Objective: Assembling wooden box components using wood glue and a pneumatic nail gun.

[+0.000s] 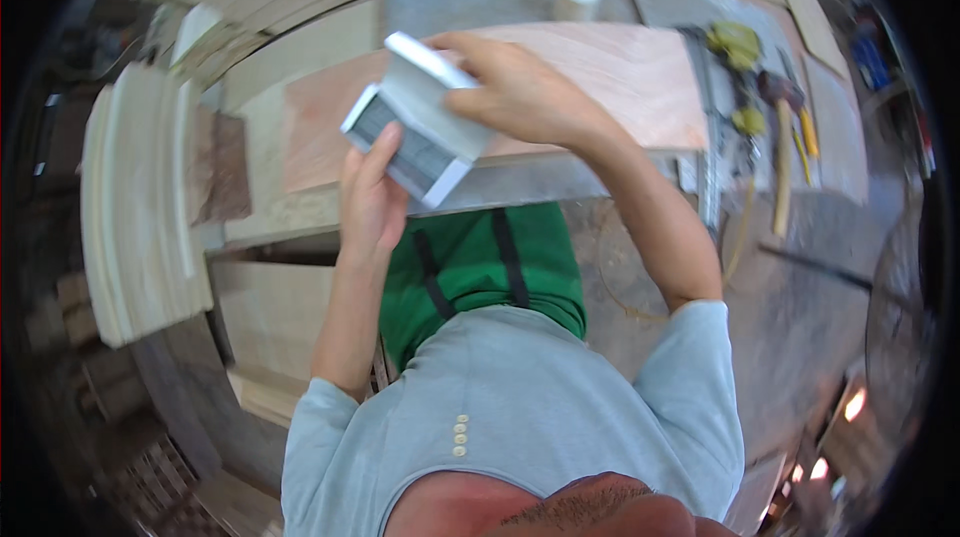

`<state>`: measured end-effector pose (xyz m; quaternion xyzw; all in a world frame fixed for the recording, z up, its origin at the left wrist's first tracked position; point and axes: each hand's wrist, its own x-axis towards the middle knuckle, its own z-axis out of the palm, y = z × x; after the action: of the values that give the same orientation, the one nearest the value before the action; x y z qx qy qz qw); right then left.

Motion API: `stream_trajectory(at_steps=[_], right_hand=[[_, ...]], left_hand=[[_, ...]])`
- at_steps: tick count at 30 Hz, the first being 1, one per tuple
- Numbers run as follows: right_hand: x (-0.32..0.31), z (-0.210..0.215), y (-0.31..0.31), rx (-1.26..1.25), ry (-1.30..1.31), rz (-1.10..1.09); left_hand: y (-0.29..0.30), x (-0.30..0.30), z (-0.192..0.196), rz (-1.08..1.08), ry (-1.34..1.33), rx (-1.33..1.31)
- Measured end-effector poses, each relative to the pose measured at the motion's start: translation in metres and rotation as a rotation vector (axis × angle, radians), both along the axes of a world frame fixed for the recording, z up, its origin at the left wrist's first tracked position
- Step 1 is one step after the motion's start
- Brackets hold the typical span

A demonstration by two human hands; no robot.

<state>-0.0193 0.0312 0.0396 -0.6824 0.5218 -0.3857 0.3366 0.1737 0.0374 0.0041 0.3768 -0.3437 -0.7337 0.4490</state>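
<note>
The box (427,97) is looking like smooth, matt card, and the strips (424,163) inside are looking like dull metal. The board (610,77) is showing smooth, matt wood. The bottle (578,5) is looking like plastic. The shirt (530,387) is showing soft, matt cloth.

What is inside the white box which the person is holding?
Inside the box lies a dark grey filling; blur hides its exact kind. The left hand covers part of it with the thumb; anything beneath its surface cannot be seen.

From my remote view, I see the grey worktop (470,9) carrying a pinkish board (610,82), a red-topped bottle (578,1) and a hammer (783,162).
</note>
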Motion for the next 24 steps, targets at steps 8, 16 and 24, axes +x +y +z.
stream_trajectory(at_steps=[8,16,24], right_hand=[[-0.007,0.016,-0.094,0.058,-0.067,0.018],[0.07,0.002,-0.256,0.056,0.139,0.056],[0.113,-0.098,-0.321,-0.186,0.548,0.065]], left_hand=[[-0.091,0.022,0.02,0.114,0.013,-0.164],[-0.235,0.106,0.005,-0.06,-0.264,-0.137],[-0.278,0.127,-0.068,-0.103,-0.582,0.096]])
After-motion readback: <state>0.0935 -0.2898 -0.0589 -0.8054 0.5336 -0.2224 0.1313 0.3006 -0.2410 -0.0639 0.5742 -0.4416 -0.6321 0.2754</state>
